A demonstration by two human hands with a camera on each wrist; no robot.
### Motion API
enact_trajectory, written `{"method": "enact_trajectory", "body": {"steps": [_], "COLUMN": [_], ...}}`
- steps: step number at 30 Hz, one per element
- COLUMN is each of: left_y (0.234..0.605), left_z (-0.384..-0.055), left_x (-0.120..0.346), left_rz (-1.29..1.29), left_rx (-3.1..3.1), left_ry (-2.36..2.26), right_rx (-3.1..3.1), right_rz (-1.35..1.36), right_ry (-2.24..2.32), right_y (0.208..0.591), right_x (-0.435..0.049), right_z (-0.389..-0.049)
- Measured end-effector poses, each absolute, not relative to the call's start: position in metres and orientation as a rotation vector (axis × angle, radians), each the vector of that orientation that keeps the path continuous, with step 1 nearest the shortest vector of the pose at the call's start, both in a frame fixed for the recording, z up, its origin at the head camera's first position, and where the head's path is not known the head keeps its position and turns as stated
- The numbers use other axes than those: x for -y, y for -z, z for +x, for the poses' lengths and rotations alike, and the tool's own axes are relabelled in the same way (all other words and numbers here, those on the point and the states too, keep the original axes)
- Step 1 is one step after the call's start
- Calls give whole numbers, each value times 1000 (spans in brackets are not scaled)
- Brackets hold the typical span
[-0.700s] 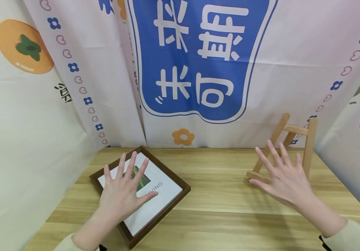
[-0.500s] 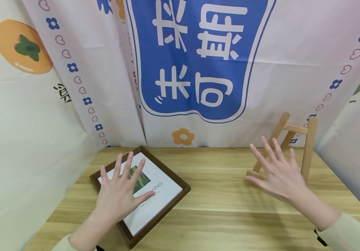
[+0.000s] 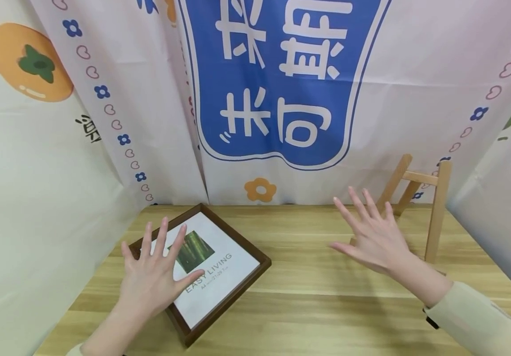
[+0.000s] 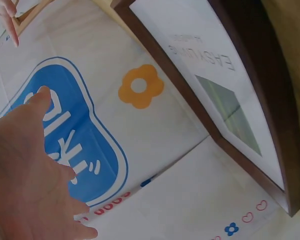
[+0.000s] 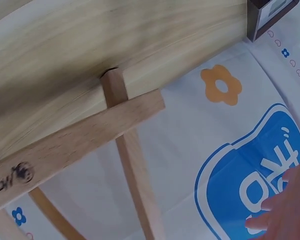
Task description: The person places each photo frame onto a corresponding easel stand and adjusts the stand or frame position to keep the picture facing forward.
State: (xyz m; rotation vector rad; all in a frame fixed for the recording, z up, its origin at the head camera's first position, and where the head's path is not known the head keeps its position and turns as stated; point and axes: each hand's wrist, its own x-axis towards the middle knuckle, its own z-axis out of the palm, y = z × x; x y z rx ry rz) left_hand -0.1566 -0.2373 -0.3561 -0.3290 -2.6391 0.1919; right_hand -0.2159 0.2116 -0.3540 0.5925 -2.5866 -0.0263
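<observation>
A brown picture frame (image 3: 226, 297) lies flat and turned at an angle on the left of the table, its white sheet printed "EASY LIVING" with a green picture. My left hand (image 3: 149, 282) hovers over its left side, fingers straight and spread, holding nothing. On the right stands a small wooden easel (image 3: 438, 212), with dark lettering on its ledge (image 5: 65, 145) in the right wrist view. My right hand (image 3: 377, 242) is in front of the easel's left leg, fingers spread, with nothing in it, and covers part of the ledge in the head view.
The wood-grain table (image 3: 300, 296) ends at a white printed cloth (image 3: 166, 123) with a blue lettered patch (image 3: 273, 118) at the back. Cloth walls also rise on the left and right.
Both hands have shifted to the left, the right one farther, uncovering more of the easel's right side and of the frame's lettering. The picture frame and easel have stayed in place.
</observation>
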Motion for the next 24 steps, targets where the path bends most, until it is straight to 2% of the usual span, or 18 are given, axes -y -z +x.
{"method": "enact_trajectory", "body": {"steps": [24], "left_y": [406], "left_z": [-136], "left_x": [268], "left_rz": [-83], "left_rx": [2751], "left_ry": [-77], "right_rx": [2705], "right_rz": [792], "right_ry": [-124], "right_y": [374], "right_x": [-112], "right_z": [-263]}}
